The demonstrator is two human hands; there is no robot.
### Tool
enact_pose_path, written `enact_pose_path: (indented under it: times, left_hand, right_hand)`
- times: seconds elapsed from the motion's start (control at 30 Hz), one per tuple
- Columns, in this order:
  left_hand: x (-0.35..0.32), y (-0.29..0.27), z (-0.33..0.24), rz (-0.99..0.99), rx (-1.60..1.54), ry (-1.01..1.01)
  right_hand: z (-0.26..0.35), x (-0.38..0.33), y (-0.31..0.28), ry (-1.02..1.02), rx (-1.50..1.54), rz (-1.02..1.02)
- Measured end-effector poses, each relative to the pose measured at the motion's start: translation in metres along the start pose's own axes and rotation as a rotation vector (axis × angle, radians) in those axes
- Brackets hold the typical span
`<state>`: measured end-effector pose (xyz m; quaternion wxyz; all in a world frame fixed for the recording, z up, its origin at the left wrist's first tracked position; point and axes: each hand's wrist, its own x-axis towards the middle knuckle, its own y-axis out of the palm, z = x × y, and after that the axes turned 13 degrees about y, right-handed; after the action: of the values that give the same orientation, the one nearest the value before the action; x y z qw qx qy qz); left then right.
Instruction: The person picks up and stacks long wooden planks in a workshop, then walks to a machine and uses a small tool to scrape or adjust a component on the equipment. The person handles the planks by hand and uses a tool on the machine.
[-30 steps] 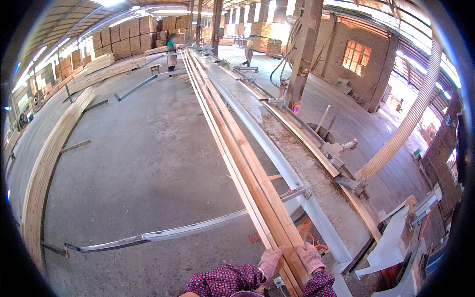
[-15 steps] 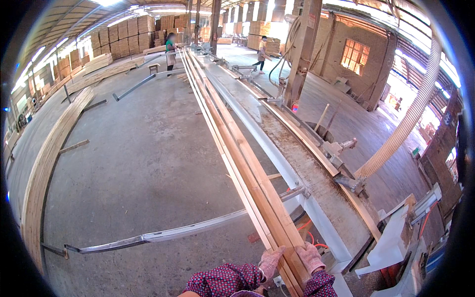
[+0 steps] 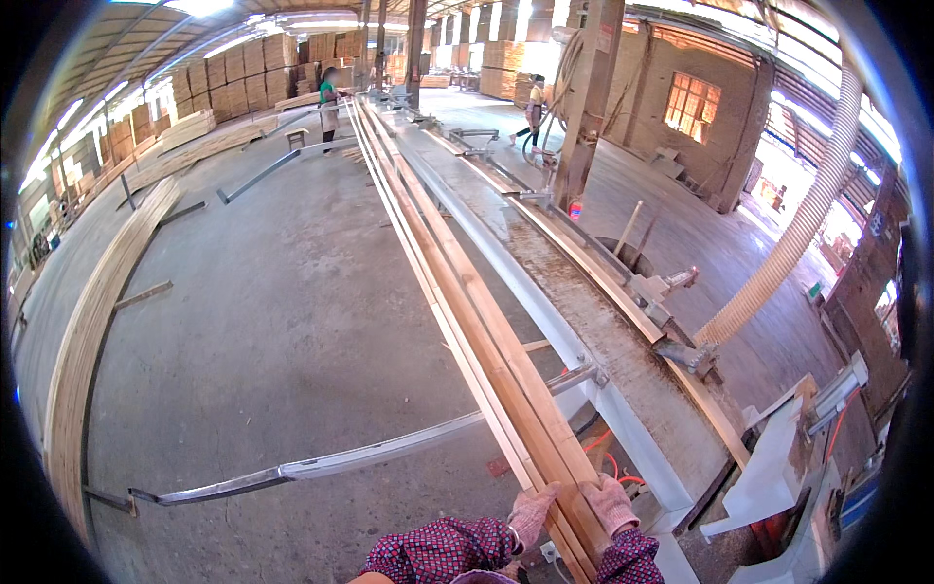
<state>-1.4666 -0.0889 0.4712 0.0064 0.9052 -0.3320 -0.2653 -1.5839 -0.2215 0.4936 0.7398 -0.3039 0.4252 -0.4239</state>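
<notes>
both gloved hands, left hand (image 3: pixel 531 513) and right hand (image 3: pixel 611 502), closed around the near end of the long timber strips (image 3: pixel 467 302), which run from bottom centre to upper centre. step looks like feeding lengthwise; next move needs a level, straight push beside the metal rail (image 3: pixel 506 263).

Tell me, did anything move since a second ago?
Hardly anything. Far off, a person in yellow walked a little to the right. The left hand and right hand stayed gripping the near end of the long wooden planks, which did not visibly shift.
</notes>
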Motion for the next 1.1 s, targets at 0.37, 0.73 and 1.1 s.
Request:
enact_pose_path:
  times: [0.37, 0.73, 1.1]
  left_hand:
    - [-0.006, -0.002, -0.014, 0.050, 0.088, 0.025]
    - [-0.027, 0.000, -0.043, 0.043, -0.179, 0.002]
    - [-0.008, 0.001, -0.011, 0.082, -0.224, 0.051]
  right_hand:
    - [-0.009, 0.009, 0.006, 0.000, 0.007, 0.009]
    - [0.002, -0.005, -0.003, -0.035, -0.044, -0.012]
    - [-0.017, 0.019, 0.010, 0.028, -0.092, 0.062]
